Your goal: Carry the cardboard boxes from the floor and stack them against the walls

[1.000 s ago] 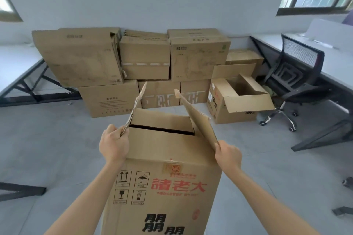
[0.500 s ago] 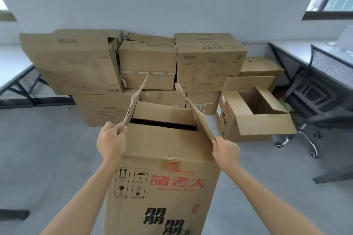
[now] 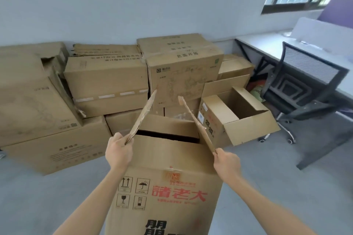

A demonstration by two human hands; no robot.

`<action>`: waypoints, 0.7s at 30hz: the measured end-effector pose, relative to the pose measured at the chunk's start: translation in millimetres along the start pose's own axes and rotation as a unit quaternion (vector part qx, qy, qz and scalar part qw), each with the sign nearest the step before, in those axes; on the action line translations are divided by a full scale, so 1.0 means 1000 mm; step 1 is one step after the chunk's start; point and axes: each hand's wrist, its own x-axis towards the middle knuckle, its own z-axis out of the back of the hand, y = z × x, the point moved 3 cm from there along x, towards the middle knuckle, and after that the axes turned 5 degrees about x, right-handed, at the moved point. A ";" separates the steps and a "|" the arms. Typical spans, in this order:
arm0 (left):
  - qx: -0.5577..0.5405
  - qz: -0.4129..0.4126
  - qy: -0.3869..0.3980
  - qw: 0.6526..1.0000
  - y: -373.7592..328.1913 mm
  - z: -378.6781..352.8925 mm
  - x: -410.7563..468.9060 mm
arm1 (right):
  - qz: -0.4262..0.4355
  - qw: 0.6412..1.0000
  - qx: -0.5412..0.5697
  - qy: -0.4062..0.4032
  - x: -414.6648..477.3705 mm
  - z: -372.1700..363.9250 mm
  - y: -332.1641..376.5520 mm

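Matt brown cardboard box (image 3: 168, 160) with frayed flaps, smooth grey floor (image 3: 38, 196) — black mesh chair (image 3: 305, 74).

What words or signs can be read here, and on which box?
"諸老大", in red: front of the carried box.
"此面开箱": top of the upper right stacked box.
Up-arrows, umbrella and glass signs: carried box front.
Black characters at its bottom edge: cut off.
Print on the other stacked boxes: too blurred to read.
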 end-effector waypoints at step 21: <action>0.308 -0.259 0.304 0.863 -0.088 -0.223 0.195 | -0.073 0.995 0.007 0.062 0.124 -0.120 -0.044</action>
